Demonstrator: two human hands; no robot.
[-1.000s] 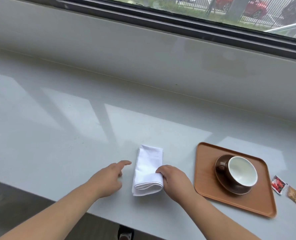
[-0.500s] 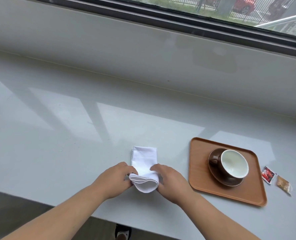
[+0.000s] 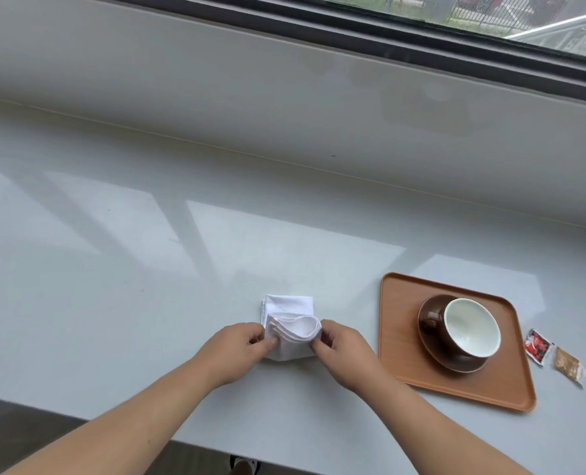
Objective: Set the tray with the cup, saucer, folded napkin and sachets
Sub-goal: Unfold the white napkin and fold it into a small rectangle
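Note:
A white cloth napkin (image 3: 290,308) lies on the grey counter, left of the tray. My left hand (image 3: 240,347) and my right hand (image 3: 343,347) each pinch a near corner and hold the near end lifted and curled over the far part. An orange-brown tray (image 3: 398,337) sits to the right. On it stands a brown saucer (image 3: 463,365) with a brown cup (image 3: 470,329), white inside, handle to the left. A red sachet (image 3: 536,346) and a brown sachet (image 3: 569,365) lie on the counter just right of the tray.
The grey counter (image 3: 147,269) runs wide to the left and back to a raised sill (image 3: 284,97) under a dark window frame. Its front edge passes just below my forearms. A shoe shows on the floor below.
My left hand came in and gripped the napkin's near end beside my right hand. Both hands have lifted that end and folded it toward the far end.

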